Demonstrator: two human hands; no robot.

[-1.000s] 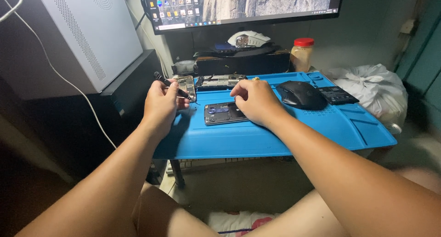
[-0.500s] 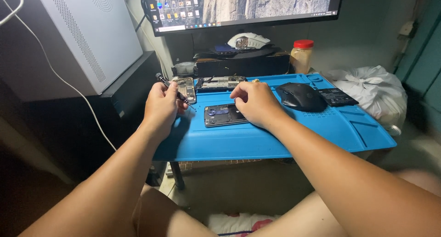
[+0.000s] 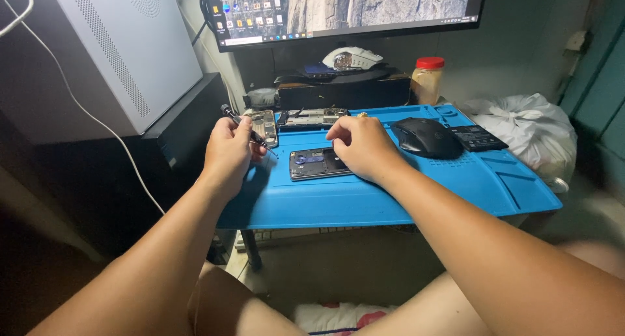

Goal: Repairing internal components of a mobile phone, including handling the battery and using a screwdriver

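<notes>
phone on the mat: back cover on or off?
Off. The phone lies flat on the blue mat with its internals exposed; loose phone parts lie behind it.

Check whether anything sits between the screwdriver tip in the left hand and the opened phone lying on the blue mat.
Nothing visible does. The left hand holds the screwdriver with its tip pointing toward the opened phone, and only bare blue mat shows in the gap. The right hand rests at the phone's far edge, beside that path.
</notes>
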